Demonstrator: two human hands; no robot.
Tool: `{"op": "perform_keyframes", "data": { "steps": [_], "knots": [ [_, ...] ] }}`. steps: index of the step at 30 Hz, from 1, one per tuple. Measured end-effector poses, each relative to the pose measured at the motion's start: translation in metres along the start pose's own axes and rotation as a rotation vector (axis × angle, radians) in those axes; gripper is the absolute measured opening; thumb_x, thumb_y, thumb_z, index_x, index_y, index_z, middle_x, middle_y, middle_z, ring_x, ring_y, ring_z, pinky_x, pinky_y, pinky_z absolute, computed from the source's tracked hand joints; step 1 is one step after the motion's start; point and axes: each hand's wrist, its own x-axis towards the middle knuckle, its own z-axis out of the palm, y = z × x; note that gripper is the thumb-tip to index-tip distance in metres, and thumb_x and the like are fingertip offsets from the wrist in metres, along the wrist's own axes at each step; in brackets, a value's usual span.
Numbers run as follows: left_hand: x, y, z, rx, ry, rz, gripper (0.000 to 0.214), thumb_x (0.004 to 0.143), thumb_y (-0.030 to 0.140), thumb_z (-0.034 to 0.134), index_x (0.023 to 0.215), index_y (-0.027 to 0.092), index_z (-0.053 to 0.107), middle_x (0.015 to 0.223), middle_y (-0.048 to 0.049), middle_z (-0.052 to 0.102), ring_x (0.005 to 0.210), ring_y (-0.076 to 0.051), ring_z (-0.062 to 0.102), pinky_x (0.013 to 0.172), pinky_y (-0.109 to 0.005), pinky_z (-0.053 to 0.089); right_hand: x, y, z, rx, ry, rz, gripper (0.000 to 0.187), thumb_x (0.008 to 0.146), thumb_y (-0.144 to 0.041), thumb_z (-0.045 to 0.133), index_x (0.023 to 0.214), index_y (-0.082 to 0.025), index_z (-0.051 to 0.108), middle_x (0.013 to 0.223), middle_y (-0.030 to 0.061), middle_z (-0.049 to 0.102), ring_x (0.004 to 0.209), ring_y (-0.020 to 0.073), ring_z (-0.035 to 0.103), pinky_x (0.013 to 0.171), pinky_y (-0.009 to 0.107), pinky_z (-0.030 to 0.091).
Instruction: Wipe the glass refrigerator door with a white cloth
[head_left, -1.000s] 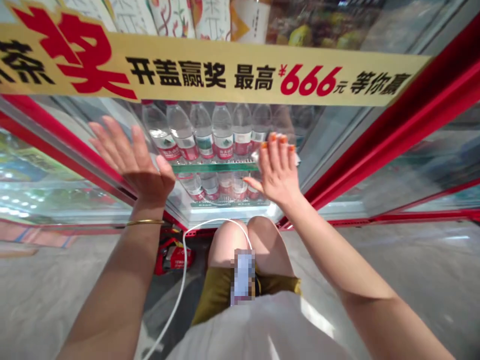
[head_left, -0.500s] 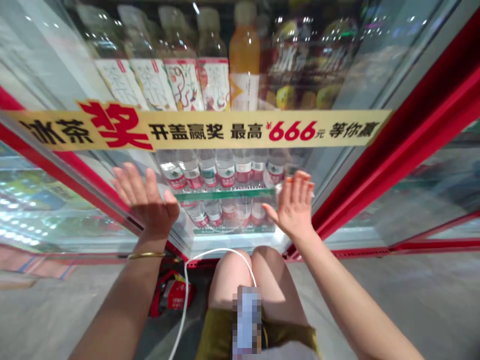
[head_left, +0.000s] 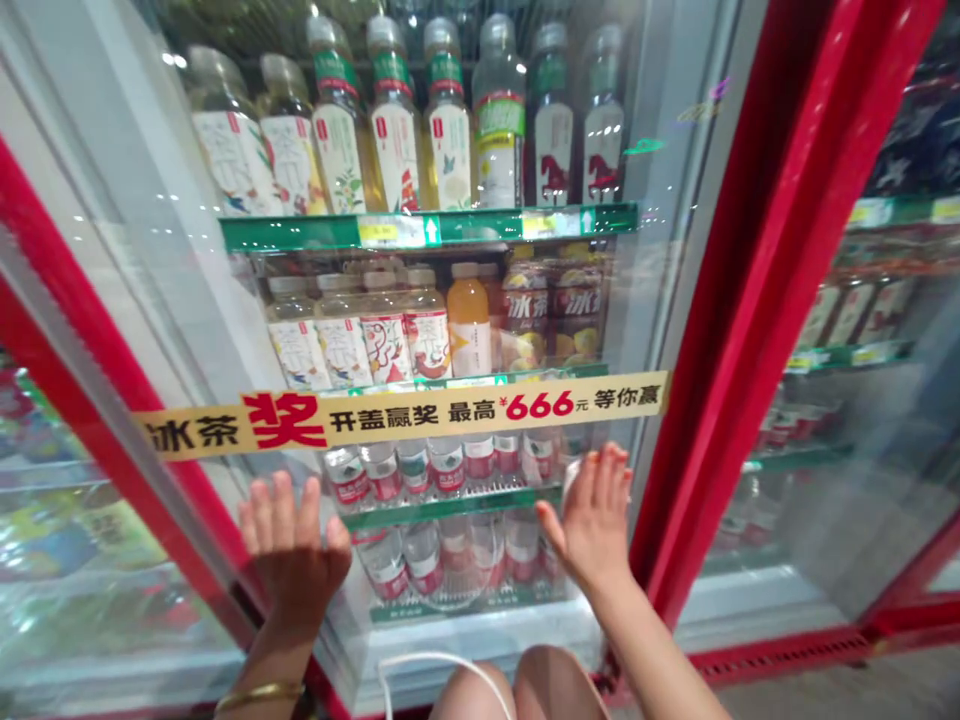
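I crouch in front of a drinks fridge with a glass door [head_left: 667, 250] in a red frame [head_left: 757, 300]. My left hand [head_left: 289, 545] lies flat against the lower left of the glass, fingers spread and open. At the lower right of the pane, beside the red frame, my right hand [head_left: 592, 515] also rests flat, fingers stretched upward. A bit of something white [head_left: 570, 472] shows under its fingers; I cannot tell what it is. Between my hands, behind the glass, stand rows of water bottles [head_left: 446, 465]. A yellow banner sticker [head_left: 405, 415] runs across the door just above my hands.
Tea bottles [head_left: 394, 130] fill the top shelf above a green shelf edge [head_left: 420, 230], with iced-tea and juice bottles [head_left: 469, 325] below. More glass-fronted fridges stand at left [head_left: 67, 540] and right [head_left: 862, 400]. A white cable [head_left: 420, 662] loops over my knees [head_left: 525, 690].
The view has tilted upward, so more upper shelves show and the banner and my hands sit lower in the picture. Both hands stay flat on the glass.
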Motion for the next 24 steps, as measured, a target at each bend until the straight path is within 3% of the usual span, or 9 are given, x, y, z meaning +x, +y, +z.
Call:
{"op": "perform_keyframes", "data": {
  "steps": [2, 4, 8, 11, 13, 16, 19, 22, 24],
  "knots": [
    [-0.001, -0.002, 0.002, 0.014, 0.016, 0.005, 0.099, 0.086, 0.029, 0.059, 0.178, 0.044, 0.024, 0.188, -0.0001, 0.020, 0.174, -0.041, 0.020, 0.138, -0.080, 0.020, 0.029, 0.009, 0.001, 0.000, 0.040, 0.207, 0.092, 0.114, -0.055, 0.035, 0.178, -0.003, -0.006, 0.186, 0.0202, -0.013, 0.176, 0.0365, -0.011, 0.136, 0.077, 0.025],
    [0.000, -0.002, 0.003, 0.031, 0.036, 0.033, 0.097, 0.088, 0.026, 0.060, 0.178, 0.040, 0.026, 0.188, -0.0038, 0.022, 0.173, -0.042, 0.022, 0.137, -0.080, 0.023, 0.053, -0.009, 0.004, 0.022, 0.070, 0.248, 0.095, 0.113, -0.061, 0.032, 0.178, -0.004, -0.007, 0.186, 0.0203, -0.012, 0.176, 0.0380, -0.010, 0.135, 0.079, 0.025],
    [0.004, 0.000, 0.000, 0.085, 0.070, 0.112, 0.093, 0.093, 0.020, 0.063, 0.179, 0.031, 0.029, 0.187, -0.0074, 0.025, 0.174, -0.037, 0.023, 0.143, -0.067, 0.023, 0.042, -0.066, 0.003, 0.060, 0.028, -0.178, 0.103, 0.109, -0.072, 0.042, 0.180, -0.005, 0.009, 0.189, 0.0154, 0.004, 0.178, 0.0310, 0.003, 0.146, 0.052, 0.013],
    [0.009, 0.002, -0.007, 0.099, 0.084, 0.145, 0.092, 0.094, 0.019, 0.066, 0.178, 0.028, 0.030, 0.187, -0.0066, 0.026, 0.175, -0.032, 0.025, 0.146, -0.055, 0.021, 0.016, -0.056, -0.002, 0.054, -0.002, -0.395, 0.100, 0.109, -0.072, 0.042, 0.180, -0.007, 0.015, 0.189, 0.0127, 0.008, 0.178, 0.0276, 0.007, 0.146, 0.041, 0.006],
    [0.018, 0.007, -0.015, 0.077, 0.094, 0.150, 0.092, 0.093, 0.018, 0.070, 0.177, 0.028, 0.034, 0.186, -0.0055, 0.031, 0.173, -0.030, 0.031, 0.146, -0.050, 0.024, 0.025, -0.024, -0.007, 0.021, -0.004, -0.270, 0.096, 0.112, -0.064, 0.043, 0.180, -0.005, 0.009, 0.189, 0.0145, 0.001, 0.178, 0.0289, 0.002, 0.146, 0.045, 0.007],
    [0.044, 0.023, -0.025, 0.011, 0.153, 0.152, 0.091, 0.092, 0.016, 0.075, 0.175, 0.032, 0.040, 0.181, -0.0036, 0.042, 0.167, -0.028, 0.044, 0.144, -0.049, 0.032, 0.079, 0.012, -0.010, -0.004, 0.047, 0.065, 0.092, 0.115, -0.054, 0.039, 0.179, -0.004, -0.004, 0.188, 0.0181, -0.011, 0.177, 0.0333, -0.008, 0.143, 0.062, 0.020],
    [0.081, 0.047, -0.026, -0.044, 0.201, 0.181, 0.090, 0.094, 0.015, 0.075, 0.174, 0.034, 0.040, 0.181, -0.0036, 0.042, 0.168, -0.027, 0.042, 0.145, -0.051, 0.027, 0.124, -0.004, -0.009, 0.006, 0.105, 0.152, 0.094, 0.114, -0.056, 0.039, 0.178, -0.005, -0.007, 0.187, 0.0187, -0.012, 0.177, 0.0345, -0.010, 0.139, 0.068, 0.026],
    [0.111, 0.069, -0.016, -0.092, 0.175, 0.224, 0.087, 0.099, 0.021, 0.072, 0.176, 0.034, 0.035, 0.185, -0.0022, 0.032, 0.174, -0.026, 0.029, 0.147, -0.052, 0.017, 0.113, -0.036, -0.006, 0.039, 0.100, -0.200, 0.102, 0.109, -0.069, 0.045, 0.180, -0.005, 0.008, 0.189, 0.0157, 0.001, 0.178, 0.0324, -0.001, 0.144, 0.054, 0.022],
    [0.121, 0.079, -0.007, -0.090, 0.146, 0.227, 0.083, 0.103, 0.025, 0.068, 0.177, 0.033, 0.032, 0.187, -0.0009, 0.028, 0.176, -0.024, 0.021, 0.148, -0.051, 0.012, 0.089, -0.036, -0.005, 0.048, 0.089, -0.461, 0.105, 0.106, -0.077, 0.046, 0.179, -0.006, 0.019, 0.189, 0.0129, 0.010, 0.178, 0.0308, 0.007, 0.146, 0.046, 0.016]
  ]
}}
